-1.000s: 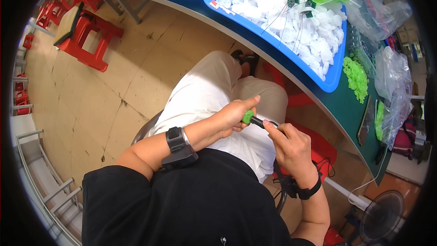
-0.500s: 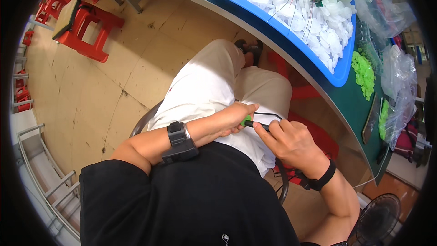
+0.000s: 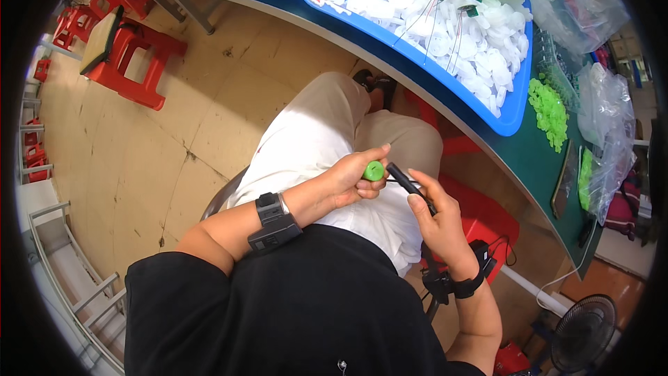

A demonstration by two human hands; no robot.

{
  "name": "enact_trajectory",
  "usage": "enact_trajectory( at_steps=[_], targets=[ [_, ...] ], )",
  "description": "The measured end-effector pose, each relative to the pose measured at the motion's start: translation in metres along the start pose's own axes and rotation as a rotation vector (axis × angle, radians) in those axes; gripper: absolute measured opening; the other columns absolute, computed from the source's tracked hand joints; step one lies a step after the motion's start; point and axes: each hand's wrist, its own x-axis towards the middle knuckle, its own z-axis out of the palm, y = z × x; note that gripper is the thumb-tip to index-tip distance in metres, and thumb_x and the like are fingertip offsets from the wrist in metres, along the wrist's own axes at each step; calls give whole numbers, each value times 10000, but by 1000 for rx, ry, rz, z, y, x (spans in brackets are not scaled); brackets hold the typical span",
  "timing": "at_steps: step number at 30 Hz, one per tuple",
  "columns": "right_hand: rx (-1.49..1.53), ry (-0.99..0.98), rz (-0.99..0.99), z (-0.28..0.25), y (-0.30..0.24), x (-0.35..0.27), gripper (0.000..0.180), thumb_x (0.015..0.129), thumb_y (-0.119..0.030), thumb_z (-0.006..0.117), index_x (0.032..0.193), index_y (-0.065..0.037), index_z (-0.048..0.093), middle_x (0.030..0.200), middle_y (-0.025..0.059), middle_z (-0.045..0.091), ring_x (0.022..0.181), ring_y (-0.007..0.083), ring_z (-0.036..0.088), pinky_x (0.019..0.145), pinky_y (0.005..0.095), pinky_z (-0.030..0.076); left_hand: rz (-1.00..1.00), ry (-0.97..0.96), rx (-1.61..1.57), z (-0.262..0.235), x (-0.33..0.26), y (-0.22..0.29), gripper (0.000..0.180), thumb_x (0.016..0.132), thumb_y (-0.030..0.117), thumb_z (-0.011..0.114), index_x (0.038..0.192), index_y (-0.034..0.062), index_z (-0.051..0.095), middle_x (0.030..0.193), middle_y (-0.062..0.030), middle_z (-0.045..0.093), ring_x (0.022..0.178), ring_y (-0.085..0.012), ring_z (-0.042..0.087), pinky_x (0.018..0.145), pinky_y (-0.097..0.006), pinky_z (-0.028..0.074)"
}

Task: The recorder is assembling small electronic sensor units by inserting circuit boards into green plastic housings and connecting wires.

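Above my lap, my left hand (image 3: 349,179) is closed round a small green round plastic piece (image 3: 374,170), its end face turned up. Just to the right, my right hand (image 3: 440,219) grips a slim black rod-shaped tool (image 3: 403,179). The tool's upper end points at the green piece, with a small gap between them. A thin black line, perhaps a cord, shows between the two hands; where it leads is hidden.
On the green table, a blue tray (image 3: 516,115) holds many white plastic discs and small circuit boards with wires. Green pieces (image 3: 548,113) and clear bags (image 3: 605,108) lie to its right. A red stool (image 3: 139,63) stands at left, a black fan (image 3: 584,334) at lower right.
My right hand has turned and drawn back, so the black tool is now apart from the green piece. My left hand has rotated, bringing the green end face into view.
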Motion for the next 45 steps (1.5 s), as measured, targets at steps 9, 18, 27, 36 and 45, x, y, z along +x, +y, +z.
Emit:
enact_trajectory(
  at_steps=[9, 18, 27, 36, 45],
  targets=[
    [137, 15, 106, 15, -9, 8, 110, 838, -76, 688, 921, -6, 668, 716, 23, 597, 618, 63, 511, 553, 237, 402, -37, -97, -26, -1, -2, -9, 423, 987, 413, 451, 750, 76, 546, 569, -14, 476, 388, -48, 274, 361, -199, 245],
    [-480, -19, -473, 23, -5, 15, 207, 709, -4, 663, 910, -30, 620, 709, 97, 553, 552, 255, 586, 494, 351, 458, 71, 19, 238, 1, -9, -15, 329, 975, 373, 498, 792, 101, 518, 584, 40, 423, 407, -39, 260, 361, -195, 193],
    [-409, -34, -428, 35, 10, 10, 163, 754, -16, 649, 902, -14, 580, 749, 113, 570, 595, 263, 591, 530, 345, 455, 187, 131, 333, 6, -9, -22, 321, 981, 386, 482, 790, 127, 484, 592, 28, 430, 428, -66, 318, 380, -214, 224],
    [-309, 48, -340, 30, 6, 11, 111, 806, -33, 610, 897, 4, 560, 751, 132, 565, 589, 269, 585, 539, 359, 459, 433, 177, 456, 17, -9, -19, 314, 978, 357, 481, 783, 113, 517, 617, 29, 464, 485, -47, 371, 415, -207, 270],
    [-374, 284, -542, -33, -11, 24, 311, 680, 45, 683, 976, -25, 622, 840, 109, 632, 654, 254, 614, 561, 326, 486, -69, -225, 147, 15, -8, -10, 486, 985, 509, 386, 777, 88, 513, 611, -57, 464, 450, -79, 311, 378, -195, 273]
  ],
)
